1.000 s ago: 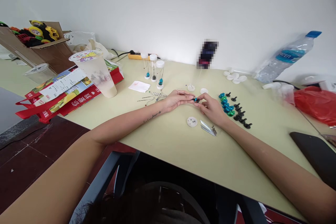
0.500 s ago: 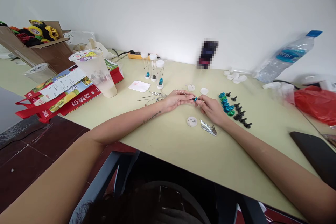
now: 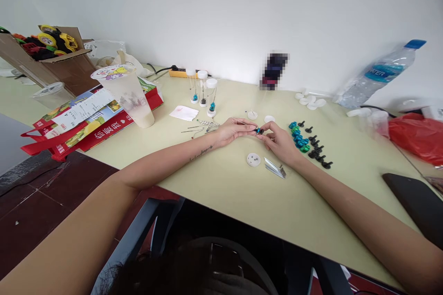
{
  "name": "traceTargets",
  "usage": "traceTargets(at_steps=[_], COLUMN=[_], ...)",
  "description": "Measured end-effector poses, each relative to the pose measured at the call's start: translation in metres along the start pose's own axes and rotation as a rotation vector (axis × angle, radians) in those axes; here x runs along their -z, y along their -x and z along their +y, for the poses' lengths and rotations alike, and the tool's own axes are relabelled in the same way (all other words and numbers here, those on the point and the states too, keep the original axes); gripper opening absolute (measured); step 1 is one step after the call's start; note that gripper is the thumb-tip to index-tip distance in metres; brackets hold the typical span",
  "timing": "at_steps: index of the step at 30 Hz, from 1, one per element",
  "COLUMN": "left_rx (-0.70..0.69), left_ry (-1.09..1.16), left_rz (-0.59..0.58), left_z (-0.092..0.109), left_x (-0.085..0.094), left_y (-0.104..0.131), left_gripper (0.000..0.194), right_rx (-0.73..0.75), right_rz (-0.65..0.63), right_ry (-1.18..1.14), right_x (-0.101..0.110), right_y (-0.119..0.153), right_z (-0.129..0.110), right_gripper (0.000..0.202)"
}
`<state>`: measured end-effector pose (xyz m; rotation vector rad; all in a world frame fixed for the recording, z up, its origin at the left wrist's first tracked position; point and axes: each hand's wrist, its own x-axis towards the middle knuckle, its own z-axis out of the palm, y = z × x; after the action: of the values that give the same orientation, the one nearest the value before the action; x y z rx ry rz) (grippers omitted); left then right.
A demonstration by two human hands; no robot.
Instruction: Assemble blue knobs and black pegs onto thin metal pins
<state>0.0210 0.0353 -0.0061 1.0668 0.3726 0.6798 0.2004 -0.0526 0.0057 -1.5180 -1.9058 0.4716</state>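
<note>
My left hand [image 3: 237,132] pinches a small blue and black part [image 3: 259,131] between thumb and fingers, with thin wires passing along the hand. From the other side, the thumb and forefinger of my right hand [image 3: 278,142] close on the part's right end. Just below the hands lie a white disc [image 3: 253,160] with small dark pieces on it and a row of thin metal rods [image 3: 275,168]. Blue and green shiny pieces [image 3: 296,136] and black stemmed pieces [image 3: 319,151] lie in rows right of my right hand.
Three clear tubes [image 3: 211,97] with white caps stand at the back. Left are a tall plastic cup [image 3: 129,97], a red bag [image 3: 110,133] and a cardboard box [image 3: 74,71]. Loose metal rods [image 3: 204,126] lie by my left wrist; a black phone [image 3: 413,205] lies right, below a water bottle [image 3: 384,73].
My right hand's fingers have parted slightly around the part, and more of its black end shows. My left hand stays in place.
</note>
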Motion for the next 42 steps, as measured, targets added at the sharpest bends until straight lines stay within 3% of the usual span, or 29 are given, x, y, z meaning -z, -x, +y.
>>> traceTargets(at_steps=[42], left_rx=[0.009], left_ry=[-0.011], left_rz=[0.002], left_z=[-0.0006], left_x=[0.0008], left_y=[-0.0013], left_gripper=[0.026], right_rx=[-0.017], right_rz=[-0.011], right_ry=[-0.015], right_x=[-0.0004], right_y=[-0.0008], right_z=[0.0013], right_gripper=[0.027])
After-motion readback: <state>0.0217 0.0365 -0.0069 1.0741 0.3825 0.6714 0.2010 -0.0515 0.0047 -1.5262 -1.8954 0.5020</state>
